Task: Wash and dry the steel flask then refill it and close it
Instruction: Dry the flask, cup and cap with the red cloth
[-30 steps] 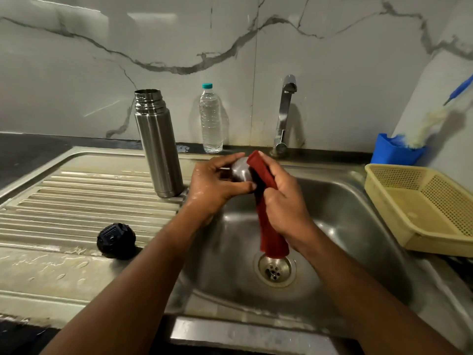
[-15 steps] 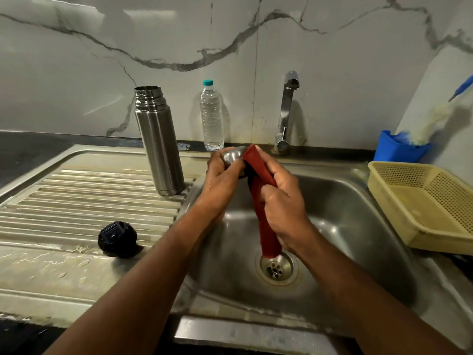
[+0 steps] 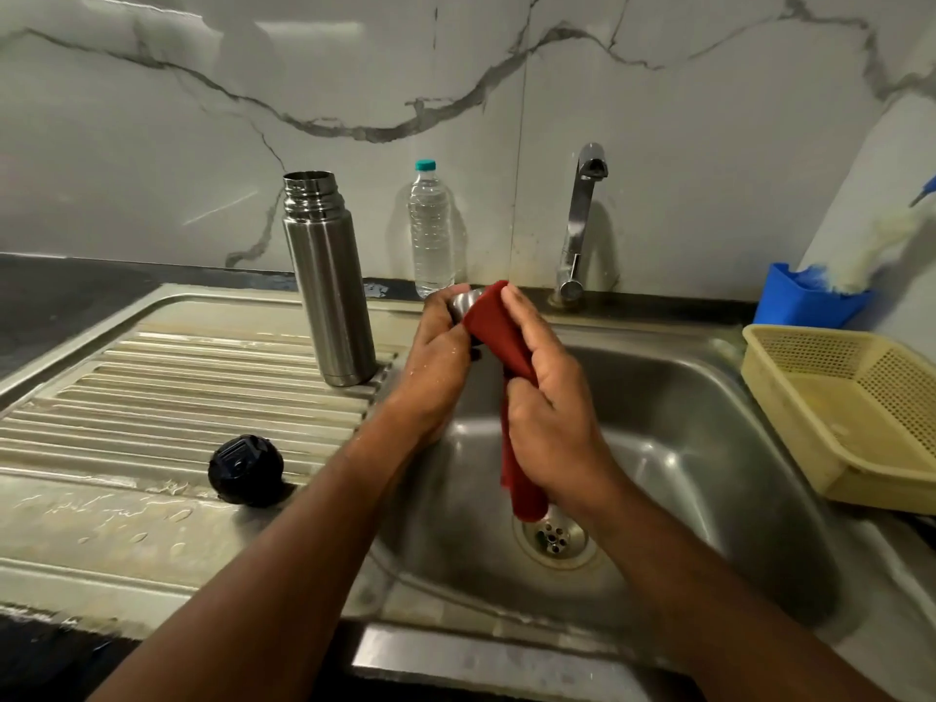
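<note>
Red cloth (image 3: 499, 329) pinched in right hand (image 3: 552, 412), left hand (image 3: 438, 357) gripping steel cup lid (image 3: 463, 302): best to turn lid, wipe inside too.

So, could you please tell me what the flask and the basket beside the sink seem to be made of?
Flask: apparently brushed stainless steel, judging by its grey satin sheen and soft reflections.
Basket: probably pale yellow moulded plastic, matte, with perforated walls.

Both forearms are bare, with no sleeve visible up to the frame edge. The left hand (image 3: 439, 362) has water drops on its back; the right hand (image 3: 549, 392) wears nothing.
</note>
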`<state>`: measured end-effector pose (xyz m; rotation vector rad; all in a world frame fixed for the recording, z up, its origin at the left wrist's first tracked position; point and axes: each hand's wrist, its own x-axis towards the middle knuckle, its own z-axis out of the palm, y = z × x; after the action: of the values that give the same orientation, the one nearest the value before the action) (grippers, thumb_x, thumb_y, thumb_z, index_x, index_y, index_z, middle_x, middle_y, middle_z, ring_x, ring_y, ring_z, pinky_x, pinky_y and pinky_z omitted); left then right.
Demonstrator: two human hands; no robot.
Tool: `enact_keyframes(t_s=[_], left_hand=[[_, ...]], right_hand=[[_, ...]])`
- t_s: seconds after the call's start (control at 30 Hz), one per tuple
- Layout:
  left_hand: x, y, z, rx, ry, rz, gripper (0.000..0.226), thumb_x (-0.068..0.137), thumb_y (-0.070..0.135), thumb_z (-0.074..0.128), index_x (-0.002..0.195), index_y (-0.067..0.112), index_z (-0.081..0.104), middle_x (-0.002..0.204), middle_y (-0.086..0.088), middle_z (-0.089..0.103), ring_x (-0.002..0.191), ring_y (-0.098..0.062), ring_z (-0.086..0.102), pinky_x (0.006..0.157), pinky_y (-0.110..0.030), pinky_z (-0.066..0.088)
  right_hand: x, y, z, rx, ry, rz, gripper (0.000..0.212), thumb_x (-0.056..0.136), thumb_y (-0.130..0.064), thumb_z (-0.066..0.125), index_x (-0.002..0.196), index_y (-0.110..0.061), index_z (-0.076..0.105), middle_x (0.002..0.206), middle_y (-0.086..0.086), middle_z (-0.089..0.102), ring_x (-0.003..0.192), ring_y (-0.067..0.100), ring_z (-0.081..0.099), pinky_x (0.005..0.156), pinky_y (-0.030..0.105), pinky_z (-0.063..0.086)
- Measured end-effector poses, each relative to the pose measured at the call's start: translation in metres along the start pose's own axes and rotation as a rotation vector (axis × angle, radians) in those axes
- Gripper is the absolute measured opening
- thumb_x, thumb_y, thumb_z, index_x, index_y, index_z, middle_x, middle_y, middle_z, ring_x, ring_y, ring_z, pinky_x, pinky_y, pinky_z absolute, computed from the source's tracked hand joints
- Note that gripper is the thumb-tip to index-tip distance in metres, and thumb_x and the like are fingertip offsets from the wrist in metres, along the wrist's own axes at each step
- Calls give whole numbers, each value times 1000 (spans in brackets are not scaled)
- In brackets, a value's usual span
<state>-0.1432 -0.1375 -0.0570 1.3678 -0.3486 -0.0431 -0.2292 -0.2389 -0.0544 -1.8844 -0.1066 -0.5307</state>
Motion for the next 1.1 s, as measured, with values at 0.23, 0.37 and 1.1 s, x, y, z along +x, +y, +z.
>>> enact_keyframes(t_s=[0.23, 0.37, 1.1], left_hand=[[-6, 0, 16, 1, -122, 131, 36, 98, 8, 67, 132, 3, 56, 112, -8, 67, 99, -14, 69, 86, -29, 60], [3, 2, 5, -39, 10, 101, 22, 107, 26, 57, 116, 7, 63, 97, -3, 68, 92, -13, 69, 82, -27, 57], [-8, -7, 21, -43, -9, 127, 61, 81, 38, 84, 131, 14, 60, 119, -9, 67, 105, -20, 72, 89, -34, 61]], right_hand=[[10, 6, -12, 194, 96, 138, 67, 92, 14, 39, 144, -25, 55, 121, -1, 69, 108, 12, 68, 98, 45, 58], [1, 5, -2, 16, 26, 103, 80, 94, 9, 44, 161, -34, 30, 128, -7, 59, 91, -7, 65, 77, 14, 55], [7, 10, 2, 80, 82, 151, 77, 94, 10, 41, 157, -33, 34, 136, -7, 59, 112, -3, 62, 98, 25, 54]])
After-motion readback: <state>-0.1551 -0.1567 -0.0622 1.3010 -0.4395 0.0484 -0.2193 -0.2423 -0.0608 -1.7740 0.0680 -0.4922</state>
